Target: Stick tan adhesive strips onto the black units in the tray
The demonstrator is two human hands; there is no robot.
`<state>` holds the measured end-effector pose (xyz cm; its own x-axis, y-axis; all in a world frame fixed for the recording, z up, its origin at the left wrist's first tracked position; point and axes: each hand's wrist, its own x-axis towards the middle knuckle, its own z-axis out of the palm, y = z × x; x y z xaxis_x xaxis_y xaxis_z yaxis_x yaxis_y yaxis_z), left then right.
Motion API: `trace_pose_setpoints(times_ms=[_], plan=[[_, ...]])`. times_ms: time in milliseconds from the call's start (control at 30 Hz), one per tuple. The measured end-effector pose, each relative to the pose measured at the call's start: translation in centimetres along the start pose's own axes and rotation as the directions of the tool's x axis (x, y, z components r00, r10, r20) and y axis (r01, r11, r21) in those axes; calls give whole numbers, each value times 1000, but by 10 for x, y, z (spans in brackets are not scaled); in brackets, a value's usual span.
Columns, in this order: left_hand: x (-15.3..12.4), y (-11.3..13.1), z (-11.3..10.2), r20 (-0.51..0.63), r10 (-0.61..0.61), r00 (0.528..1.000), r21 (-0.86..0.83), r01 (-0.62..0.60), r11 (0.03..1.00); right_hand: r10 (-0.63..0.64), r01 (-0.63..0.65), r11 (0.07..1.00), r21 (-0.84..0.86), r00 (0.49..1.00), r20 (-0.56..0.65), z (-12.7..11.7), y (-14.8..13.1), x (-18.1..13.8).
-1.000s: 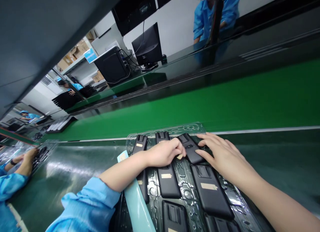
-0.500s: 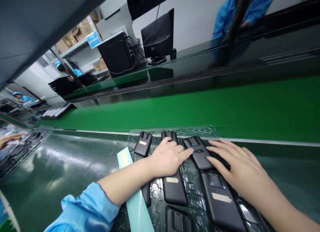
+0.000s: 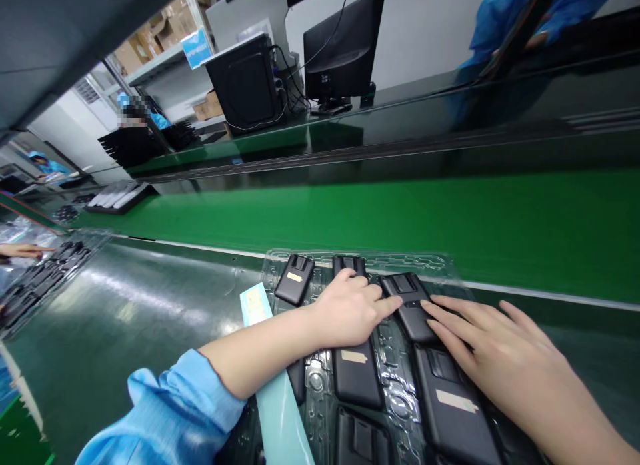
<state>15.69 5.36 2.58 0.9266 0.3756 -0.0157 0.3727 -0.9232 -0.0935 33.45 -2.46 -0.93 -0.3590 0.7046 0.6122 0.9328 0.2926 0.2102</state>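
Black phone-like devices with pale labels lie in a clear plastic tray [image 3: 316,381]. My left hand [image 3: 350,311] rests palm down over the middle device [image 3: 356,378], one digit stretched out to the left edge of the top right device [image 3: 411,311], which sits tilted. Its other fingers are slightly bent and partly hidden. From the other side, my right hand [image 3: 505,345] lays its outstretched fingertips on that same device's right edge. Under my left forearm lies a pale blue strip [image 3: 283,418].
A green belt [image 3: 400,215] runs behind the tray. At the far left, another person's hand [image 3: 23,250] is over a second tray of black parts [image 3: 50,278]. A monitor [image 3: 343,48] and a black computer case [image 3: 245,85] stand on the shelf behind.
The camera view has shifted slightly, so the scene sits farther right. My right fingers have drawn closer together on the top right device; my left hand stays beside it.
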Motion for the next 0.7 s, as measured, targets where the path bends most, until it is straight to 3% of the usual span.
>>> trace_pose_setpoints(times_ms=[200, 433, 700], plan=[[0, 0, 0, -20, -6, 1000, 34, 7, 999, -80, 80, 997, -15, 997, -13, -3, 1, 1], [1, -1, 1, -34, -14, 999, -31, 13, 999, 96, -94, 991, 95, 995, -20, -1, -2, -8], [1, -1, 1, -53, -36, 998, -117, 29, 993, 221, -220, 974, 46, 975, -6, -2, -3, -4]])
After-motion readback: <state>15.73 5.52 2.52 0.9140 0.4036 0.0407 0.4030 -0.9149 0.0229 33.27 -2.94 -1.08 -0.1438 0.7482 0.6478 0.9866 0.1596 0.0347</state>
